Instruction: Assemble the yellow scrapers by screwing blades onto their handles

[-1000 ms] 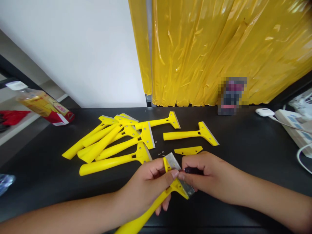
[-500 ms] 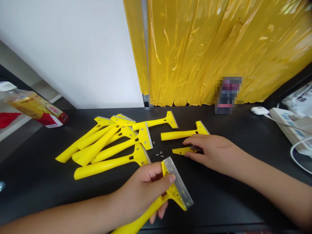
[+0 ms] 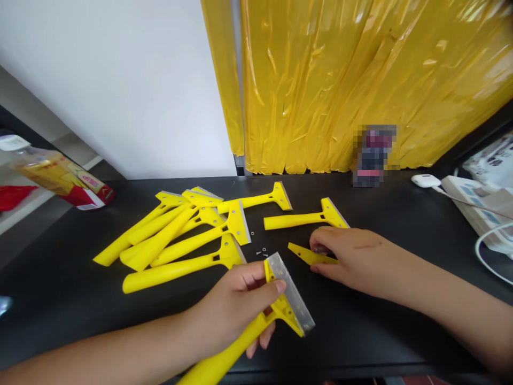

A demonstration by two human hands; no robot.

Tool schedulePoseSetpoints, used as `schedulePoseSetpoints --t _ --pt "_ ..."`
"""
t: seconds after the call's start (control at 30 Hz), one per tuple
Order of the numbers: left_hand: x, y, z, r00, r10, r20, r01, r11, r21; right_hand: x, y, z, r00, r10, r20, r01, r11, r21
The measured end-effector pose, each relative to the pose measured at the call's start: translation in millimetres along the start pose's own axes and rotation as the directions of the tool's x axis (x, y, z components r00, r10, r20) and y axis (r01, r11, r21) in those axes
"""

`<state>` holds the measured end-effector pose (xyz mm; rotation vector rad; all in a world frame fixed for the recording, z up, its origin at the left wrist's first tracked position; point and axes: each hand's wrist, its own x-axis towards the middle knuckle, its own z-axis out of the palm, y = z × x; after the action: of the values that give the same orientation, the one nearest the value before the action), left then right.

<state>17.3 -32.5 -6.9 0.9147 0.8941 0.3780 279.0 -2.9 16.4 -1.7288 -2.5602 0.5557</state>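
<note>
My left hand [image 3: 240, 294] is wrapped round a yellow scraper [image 3: 236, 342] at its head, the handle slanting down toward me. Its thumb presses a flat metal blade [image 3: 294, 294] against the scraper's head. Over the desk to the right, my right hand [image 3: 356, 254] pinches a small yellow clamp plate [image 3: 301, 253] with holes in it; the fingers hide its far end. Something dark shows between those fingers, too covered to name. Between the hands lie several tiny screws [image 3: 258, 253] and nuts [image 3: 252, 233].
Several scrapers with blades lie piled on the left, one in front [image 3: 172, 272]. Single scrapers lie behind [image 3: 256, 201] and at the right [image 3: 294, 221]. A bottle [image 3: 80, 184] leans at far left; a power strip [image 3: 476, 214] with white cables sits right. A blurred-out object [image 3: 372, 160] stands at the back.
My right hand has shifted slightly right and toward me, and the clamp plate has turned so its free end points up-left. The left hand with scraper and blade has barely moved.
</note>
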Motion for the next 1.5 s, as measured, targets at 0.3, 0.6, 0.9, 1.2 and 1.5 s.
schedulePoseSetpoints --t 0.3,0.6,0.9,1.2,1.5 --pt "0 0 0 1.0 0.023 0.0 -0.023 0.999 -0.032 3 3 3 0.997 0.047 0.056 -0.052 0.995 0.087" --pt "0 -4 -2 1.0 0.007 0.001 -0.007 1.0 -0.019 -1 1 0 0.999 0.034 -0.001 -0.034 0.999 0.031" --pt "-2 -4 1 1.0 0.009 0.005 -0.009 0.999 0.039 9 11 -1 1.0 0.002 -0.028 0.002 0.987 0.162" --pt "0 -3 3 0.996 0.076 -0.044 -0.078 0.996 -0.032 -6 -30 -4 0.987 -0.137 0.079 -0.004 0.476 0.88" --pt "1 1 4 0.992 0.112 -0.053 -0.115 0.992 -0.05 -4 -37 -2 0.982 -0.185 0.029 0.056 0.436 0.898"
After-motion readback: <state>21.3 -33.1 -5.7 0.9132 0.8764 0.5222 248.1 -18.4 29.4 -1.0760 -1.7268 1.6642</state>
